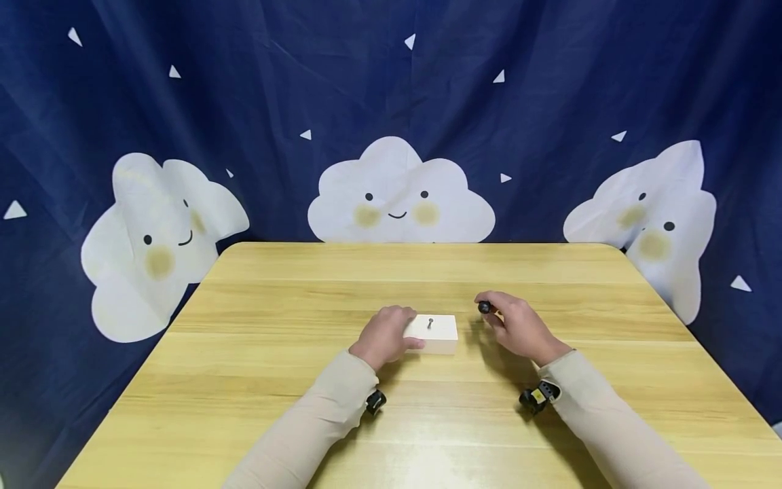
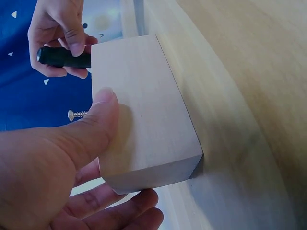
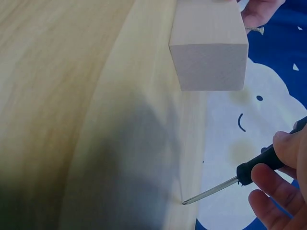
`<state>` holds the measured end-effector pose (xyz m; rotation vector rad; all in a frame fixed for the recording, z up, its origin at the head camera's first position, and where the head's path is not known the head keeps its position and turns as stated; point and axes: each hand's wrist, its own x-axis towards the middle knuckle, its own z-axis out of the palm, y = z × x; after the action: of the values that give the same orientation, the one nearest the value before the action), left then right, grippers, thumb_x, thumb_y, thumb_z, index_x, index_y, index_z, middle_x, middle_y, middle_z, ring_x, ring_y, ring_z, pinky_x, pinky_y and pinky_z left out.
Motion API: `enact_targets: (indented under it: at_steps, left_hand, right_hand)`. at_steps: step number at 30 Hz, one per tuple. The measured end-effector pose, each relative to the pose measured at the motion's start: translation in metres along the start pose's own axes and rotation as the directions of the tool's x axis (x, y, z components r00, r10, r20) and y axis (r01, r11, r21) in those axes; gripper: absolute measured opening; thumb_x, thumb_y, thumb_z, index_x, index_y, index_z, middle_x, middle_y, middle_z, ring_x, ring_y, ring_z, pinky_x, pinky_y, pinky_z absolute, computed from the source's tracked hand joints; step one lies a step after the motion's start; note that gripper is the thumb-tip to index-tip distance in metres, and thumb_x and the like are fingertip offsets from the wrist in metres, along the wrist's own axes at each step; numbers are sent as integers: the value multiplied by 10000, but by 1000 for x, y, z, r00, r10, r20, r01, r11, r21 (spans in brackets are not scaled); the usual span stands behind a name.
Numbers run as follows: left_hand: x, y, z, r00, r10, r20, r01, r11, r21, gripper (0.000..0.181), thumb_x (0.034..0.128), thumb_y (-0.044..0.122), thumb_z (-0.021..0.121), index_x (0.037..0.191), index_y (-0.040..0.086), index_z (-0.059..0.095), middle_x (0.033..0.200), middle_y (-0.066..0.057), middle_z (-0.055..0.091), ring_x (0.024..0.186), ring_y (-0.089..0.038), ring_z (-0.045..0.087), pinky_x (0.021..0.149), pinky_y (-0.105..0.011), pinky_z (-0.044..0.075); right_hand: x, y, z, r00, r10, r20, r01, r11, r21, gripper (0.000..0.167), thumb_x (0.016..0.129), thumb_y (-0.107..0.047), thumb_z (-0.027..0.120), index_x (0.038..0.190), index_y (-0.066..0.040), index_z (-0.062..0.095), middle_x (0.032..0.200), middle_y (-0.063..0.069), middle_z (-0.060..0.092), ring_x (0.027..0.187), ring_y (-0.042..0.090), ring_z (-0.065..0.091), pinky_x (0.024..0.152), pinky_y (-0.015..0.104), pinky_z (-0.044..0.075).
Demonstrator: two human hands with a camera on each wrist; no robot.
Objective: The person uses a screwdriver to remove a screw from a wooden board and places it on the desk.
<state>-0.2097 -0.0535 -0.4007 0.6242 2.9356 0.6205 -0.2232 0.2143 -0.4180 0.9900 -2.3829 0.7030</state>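
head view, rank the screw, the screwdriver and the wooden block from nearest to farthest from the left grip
1. Wooden block: touching, held by the left grip.
2. Screw: just right of it, sticking up from the block's top.
3. Screwdriver: farther right, held by the right grip.

A curtained-off work spot, room type unclear: a navy cloud-print curtain [image 1: 366,88] hangs behind a wooden table [image 1: 293,326].
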Motion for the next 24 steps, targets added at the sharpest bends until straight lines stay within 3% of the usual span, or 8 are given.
enact_targets:
  at_steps: [8, 15, 24]
  left_hand:
    - [0, 0, 0, 1000, 11, -6, -11, 1000, 11, 605, 806, 350, 776, 1276, 7, 609, 1234, -132, 635, 1159, -297, 573, 1004, -380, 451]
    - [0, 1, -1, 1000, 4, -20, -4, 1000, 4, 607, 795, 348, 781, 1271, 12, 615, 1217, -133, 643, 1143, -291, 581, 996, -383, 458]
    - [0, 1, 0, 1000, -9, -15, 9, 1000, -4, 612, 794, 352, 781, 1279, 19, 613, 1233, -128, 636, 1156, -288, 574, 1001, -383, 453]
  right_hand:
    - [6, -2, -5, 999, 30, -29, -30, 1000, 0, 331, 805, 149, 668, 1071, -37, 607, 857, 41, 646, 726, 157, 635, 601, 328, 558]
    - [10, -4, -9, 998, 47, -51, -47, 999, -1, 295, 820, 104, 688, 1079, -15, 613, 866, 86, 658, 709, 146, 601, 541, 327, 508]
    - [13, -6, -10, 990, 88, -112, -94, 995, -47, 308, 805, 81, 719, 1074, -16, 605, 864, 86, 664, 790, 280, 629, 687, 465, 526]
